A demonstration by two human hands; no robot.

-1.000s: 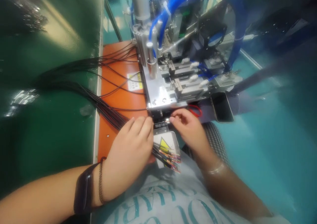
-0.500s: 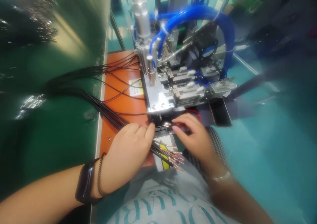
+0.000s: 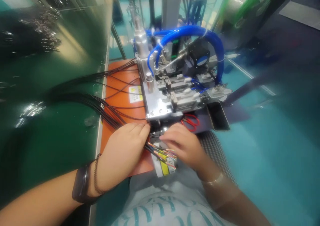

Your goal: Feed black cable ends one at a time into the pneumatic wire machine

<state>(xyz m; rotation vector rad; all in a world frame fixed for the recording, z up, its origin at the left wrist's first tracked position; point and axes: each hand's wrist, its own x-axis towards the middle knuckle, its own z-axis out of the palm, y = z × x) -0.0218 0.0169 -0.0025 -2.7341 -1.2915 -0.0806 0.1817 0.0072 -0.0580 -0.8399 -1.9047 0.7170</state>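
Observation:
My left hand (image 3: 127,149) is closed around a bundle of black cables (image 3: 111,114), its back toward me. The cables' stripped ends, with thin coloured wires (image 3: 163,154), stick out beneath that hand toward my lap. My right hand (image 3: 181,144) is at the front of the machine (image 3: 160,108), just right of the left hand. Its fingers are drawn together, and a thin black cable (image 3: 155,136) runs to the fingertips. My left fingertips, partly hidden, lie by the machine's lower front corner.
An orange plate (image 3: 118,78) lies under the cables, beside a green tabletop (image 3: 70,136). Thick blue tubing (image 3: 195,31) arches over the machine. A phone-like dark-screened device (image 3: 218,116) and a red wire loop (image 3: 191,122) are at the right. A yellow-and-white label (image 3: 163,169) faces me.
My right hand has moved left, closer to the left hand, and its fingers have drawn together. The left hand keeps hold of the cable bundle. The camera view has shifted slightly.

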